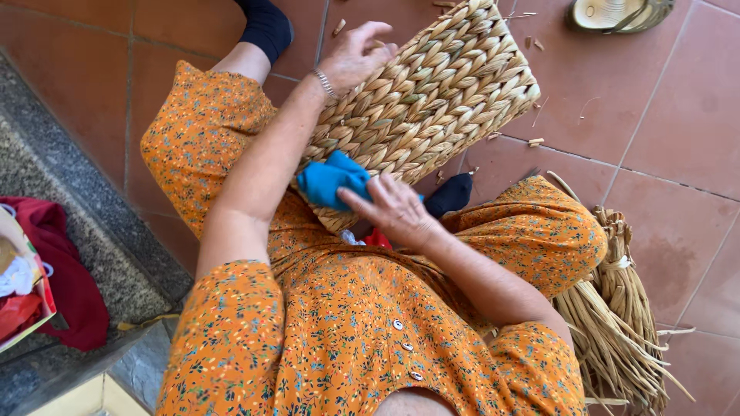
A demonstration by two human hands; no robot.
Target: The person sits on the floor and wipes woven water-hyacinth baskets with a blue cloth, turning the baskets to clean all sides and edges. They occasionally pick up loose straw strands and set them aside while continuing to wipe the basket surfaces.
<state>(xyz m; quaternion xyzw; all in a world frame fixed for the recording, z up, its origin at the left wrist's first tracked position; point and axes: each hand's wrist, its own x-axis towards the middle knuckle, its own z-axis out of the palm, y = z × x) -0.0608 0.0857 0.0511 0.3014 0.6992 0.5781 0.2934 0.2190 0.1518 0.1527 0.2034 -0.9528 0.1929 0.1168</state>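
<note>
- The left hand [356,52] rests on the upper edge of a woven basket [432,92], palm down, with the fingers loosely curled over the plaited straw; a thin bracelet [324,83] sits at the wrist.
- The right hand [393,206] presses against the lower edge of the basket, its fingers pinched around a bright blue cloth [331,181], which it holds against the weave.
- The basket lies tilted across the person's lap, between the knees, its flat braided side facing up and its far corner reaching out over the red floor tiles [663,131].
- The person wears an orange flowered dress [339,323] and dark socks [266,27].
- A bundle of dry straw [617,323] leans just beside the person's right leg.
- Short straw scraps [535,142] lie scattered on the tiles near the basket.
- A sandal [617,14] sits at the top edge, well apart from the hands.
- A red cloth [69,285] and a bag [23,285] lie on the stone step at the left.
</note>
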